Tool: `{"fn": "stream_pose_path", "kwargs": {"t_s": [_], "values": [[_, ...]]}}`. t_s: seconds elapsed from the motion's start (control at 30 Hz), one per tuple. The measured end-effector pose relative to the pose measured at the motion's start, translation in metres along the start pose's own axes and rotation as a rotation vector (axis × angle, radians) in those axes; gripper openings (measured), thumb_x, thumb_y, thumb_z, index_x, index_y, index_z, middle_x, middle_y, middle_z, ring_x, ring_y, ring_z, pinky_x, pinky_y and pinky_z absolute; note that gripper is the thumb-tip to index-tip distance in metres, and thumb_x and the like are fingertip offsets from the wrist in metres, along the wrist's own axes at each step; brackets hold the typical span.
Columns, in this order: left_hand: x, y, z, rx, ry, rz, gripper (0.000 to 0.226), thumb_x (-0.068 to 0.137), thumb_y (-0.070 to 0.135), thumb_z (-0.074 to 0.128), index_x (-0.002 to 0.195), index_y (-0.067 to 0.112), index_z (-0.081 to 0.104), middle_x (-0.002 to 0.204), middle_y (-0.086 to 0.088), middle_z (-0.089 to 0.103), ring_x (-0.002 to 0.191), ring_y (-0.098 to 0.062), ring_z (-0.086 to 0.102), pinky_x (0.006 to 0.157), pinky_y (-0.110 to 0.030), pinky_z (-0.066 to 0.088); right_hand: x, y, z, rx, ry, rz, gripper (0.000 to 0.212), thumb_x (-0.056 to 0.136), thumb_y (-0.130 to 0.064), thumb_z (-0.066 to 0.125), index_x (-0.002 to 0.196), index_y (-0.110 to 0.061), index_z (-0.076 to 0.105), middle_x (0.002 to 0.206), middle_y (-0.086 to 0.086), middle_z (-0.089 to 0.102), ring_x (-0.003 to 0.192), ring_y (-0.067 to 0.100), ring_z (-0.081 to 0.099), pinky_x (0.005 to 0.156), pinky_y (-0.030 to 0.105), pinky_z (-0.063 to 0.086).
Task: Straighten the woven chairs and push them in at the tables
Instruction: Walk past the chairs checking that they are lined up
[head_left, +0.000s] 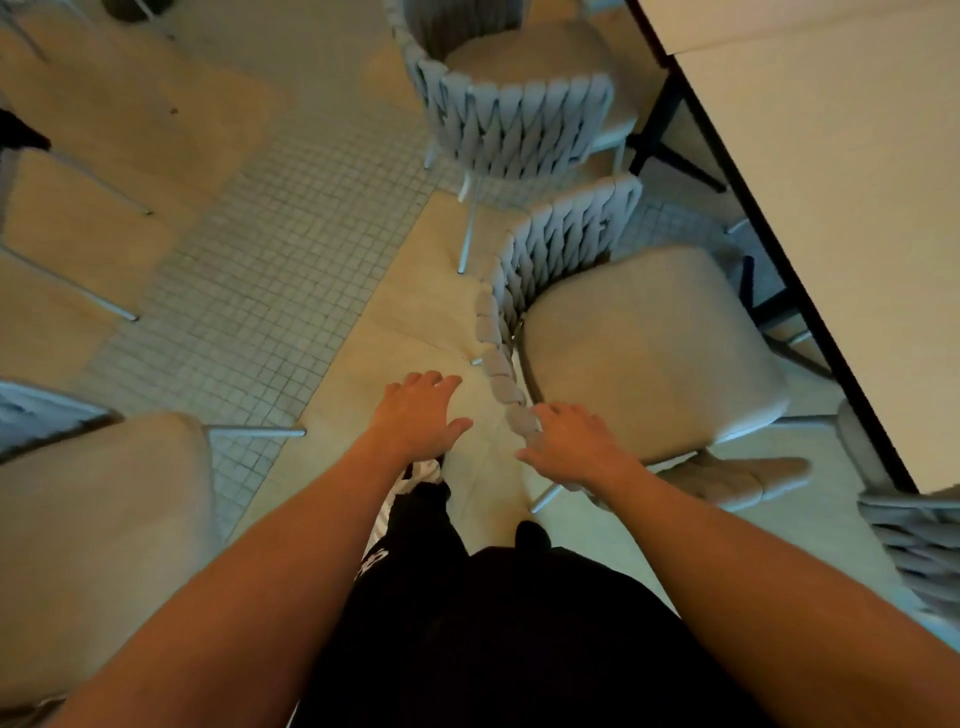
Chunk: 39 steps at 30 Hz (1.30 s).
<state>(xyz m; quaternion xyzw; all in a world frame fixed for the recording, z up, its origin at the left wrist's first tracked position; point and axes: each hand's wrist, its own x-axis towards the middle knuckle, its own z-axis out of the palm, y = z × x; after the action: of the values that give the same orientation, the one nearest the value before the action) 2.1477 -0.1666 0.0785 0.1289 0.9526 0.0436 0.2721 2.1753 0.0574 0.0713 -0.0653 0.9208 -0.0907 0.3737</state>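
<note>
The left hand is flat and spread wide over the floor, holding nothing. Just beside it, the right hand is open too, fingertips touching the woven back of the chair. The chair stands crooked near the table.

Five woven chairs; one long table; two bare hands.

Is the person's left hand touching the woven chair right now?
No. The left hand hovers open over the bare floor, apart from the nearest woven chair; only the right hand reaches its backrest.
</note>
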Motion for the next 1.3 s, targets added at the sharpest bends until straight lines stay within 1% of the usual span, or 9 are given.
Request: {"fn": "stream_pose_path", "kwargs": {"t_s": [0.2, 0.37, 0.53, 0.63, 0.83, 0.97, 1.07, 1.13, 1.3], "values": [[0.073, -0.019, -0.040, 0.126, -0.047, 0.268, 0.070, 0.096, 0.058, 0.049, 0.153, 0.022, 0.030, 0.155, -0.008, 0.037, 0.140, -0.030, 0.034, 0.109, -0.048, 0.033, 0.023, -0.013, -0.011, 0.207, 0.038, 0.205, 0.069, 0.095, -0.060, 0.053, 0.147, -0.017, 0.041, 0.145, 0.011, 0.048, 0.132, 0.035, 0.043, 0.106, 0.049, 0.040], [0.119, -0.015, -0.052, 0.197, -0.062, 0.492, 0.068, 0.093, 0.061, 0.052, 0.148, 0.023, 0.039, 0.150, -0.004, 0.042, 0.138, -0.027, 0.036, 0.109, -0.046, 0.032, 0.034, -0.024, -0.008, 0.383, 0.089, 0.376, 0.072, 0.092, -0.063, 0.054, 0.146, -0.017, 0.043, 0.146, 0.011, 0.049, 0.133, 0.034, 0.044, 0.108, 0.050, 0.039], [0.149, -0.001, -0.049, 0.346, -0.139, 0.646, 0.082, 0.089, 0.069, 0.051, 0.153, 0.021, 0.033, 0.155, -0.005, 0.037, 0.144, -0.028, 0.029, 0.116, -0.047, 0.026, 0.039, -0.032, 0.002, 0.488, 0.114, 0.507, 0.074, 0.092, -0.065, 0.053, 0.148, -0.018, 0.042, 0.148, 0.012, 0.048, 0.136, 0.036, 0.043, 0.110, 0.051, 0.038], [0.164, 0.006, -0.045, 0.421, -0.124, 0.734, 0.085, 0.086, 0.073, 0.051, 0.152, 0.021, 0.035, 0.152, -0.005, 0.042, 0.142, -0.027, 0.033, 0.116, -0.047, 0.026, 0.041, -0.035, 0.011, 0.542, 0.119, 0.566, 0.071, 0.093, -0.064, 0.055, 0.146, -0.018, 0.042, 0.147, 0.011, 0.048, 0.138, 0.035, 0.041, 0.112, 0.052, 0.037], [0.188, 0.018, -0.036, 0.560, -0.172, 0.749, 0.092, 0.081, 0.084, 0.044, 0.154, 0.031, 0.029, 0.155, 0.004, 0.039, 0.148, -0.026, 0.024, 0.110, -0.058, 0.021, 0.050, -0.034, 0.030, 0.577, 0.101, 0.603, 0.071, 0.093, -0.066, 0.052, 0.147, -0.020, 0.042, 0.150, 0.005, 0.046, 0.140, 0.034, 0.037, 0.114, 0.058, 0.031], [0.199, 0.015, -0.029, 0.683, -0.189, 0.757, 0.097, 0.073, 0.088, 0.050, 0.151, 0.033, 0.033, 0.151, 0.006, 0.045, 0.142, -0.025, 0.033, 0.108, -0.063, 0.020, 0.057, -0.037, 0.044, 0.588, 0.071, 0.629, 0.069, 0.094, -0.071, 0.044, 0.146, -0.025, 0.043, 0.146, 0.006, 0.049, 0.136, 0.033, 0.041, 0.112, 0.057, 0.031], [0.202, 0.009, -0.021, 0.746, -0.182, 0.782, 0.082, 0.078, 0.082, 0.051, 0.144, 0.036, 0.040, 0.146, 0.005, 0.049, 0.138, -0.025, 0.037, 0.108, -0.066, 0.018, 0.061, -0.042, 0.051, 0.569, 0.086, 0.658, 0.064, 0.095, -0.070, 0.043, 0.141, -0.026, 0.046, 0.139, 0.007, 0.055, 0.131, 0.031, 0.046, 0.110, 0.054, 0.030], [0.204, 0.007, -0.016, 0.763, -0.178, 0.793, 0.073, 0.082, 0.080, 0.046, 0.142, 0.038, 0.043, 0.144, 0.002, 0.049, 0.138, -0.026, 0.035, 0.109, -0.069, 0.012, 0.064, -0.044, 0.052, 0.557, 0.105, 0.668, 0.062, 0.097, -0.068, 0.042, 0.140, -0.024, 0.046, 0.138, 0.008, 0.056, 0.131, 0.032, 0.047, 0.111, 0.054, 0.030], [0.209, 0.001, -0.014, 0.818, -0.121, 0.871, 0.070, 0.085, 0.081, 0.037, 0.138, 0.036, 0.045, 0.141, -0.003, 0.050, 0.137, -0.027, 0.039, 0.110, -0.074, 0.006, 0.073, -0.048, 0.048, 0.562, 0.075, 0.679, 0.063, 0.099, -0.067, 0.037, 0.142, -0.021, 0.044, 0.140, 0.009, 0.055, 0.131, 0.032, 0.048, 0.110, 0.054, 0.031]]}}
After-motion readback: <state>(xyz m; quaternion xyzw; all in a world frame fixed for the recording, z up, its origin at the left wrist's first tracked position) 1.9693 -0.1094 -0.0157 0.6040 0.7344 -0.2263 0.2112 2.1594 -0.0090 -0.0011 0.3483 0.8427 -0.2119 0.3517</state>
